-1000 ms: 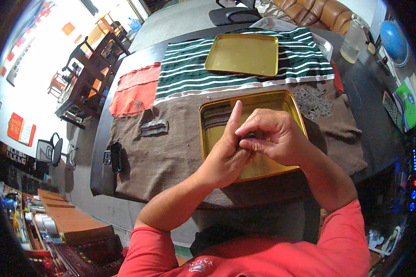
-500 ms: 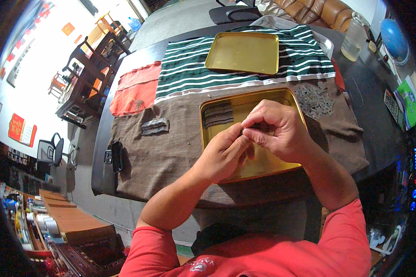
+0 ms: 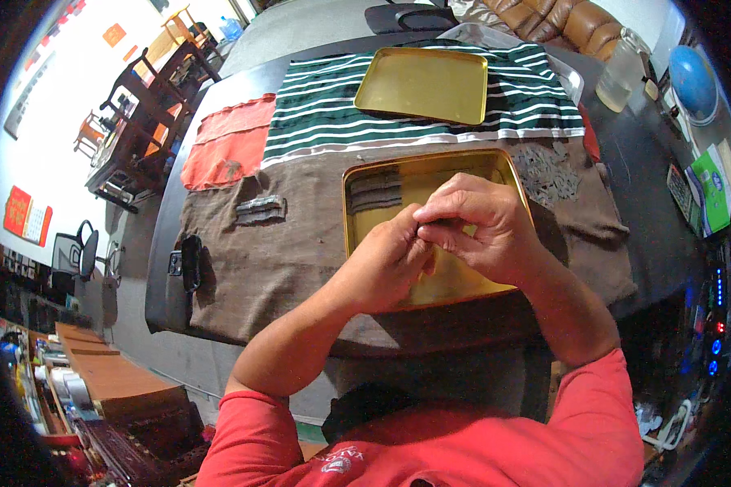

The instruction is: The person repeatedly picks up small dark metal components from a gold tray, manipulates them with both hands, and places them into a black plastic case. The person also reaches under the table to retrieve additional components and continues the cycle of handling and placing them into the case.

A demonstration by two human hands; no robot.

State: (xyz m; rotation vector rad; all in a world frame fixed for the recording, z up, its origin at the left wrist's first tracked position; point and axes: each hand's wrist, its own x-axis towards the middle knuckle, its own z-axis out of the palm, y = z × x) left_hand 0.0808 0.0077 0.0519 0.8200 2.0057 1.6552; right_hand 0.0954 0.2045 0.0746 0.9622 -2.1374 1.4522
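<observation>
Over a gold rectangular tin [image 3: 471, 299], my left hand [image 3: 386, 258] and my right hand [image 3: 483, 227] meet fingertip to fingertip. Both are closed, pinching at one spot; what they hold, if anything, is too small and hidden to make out. Inside the tin's far left corner, several dark grey strips [image 3: 375, 191] lie in neat rows. A loose pile of small grey pieces [image 3: 547, 173] rests on the brown cloth just right of the tin. Left of the tin, a short stack of grey strips [image 3: 261, 210] lies on the same cloth.
Brown cloth [image 3: 292, 268] covers the near table; a green-and-white striped cloth [image 3: 317, 114] and a red cloth [image 3: 229, 142] lie beyond. A gold lid [image 3: 422, 85] rests on the stripes. A black phone-like object [image 3: 190, 264] sits left, a clear jug [image 3: 617, 81] at the far right.
The whole view has shifted slightly, so the table sits a little further left and up. My fingertips have drawn closer together, and the dark thing between them shows less.
</observation>
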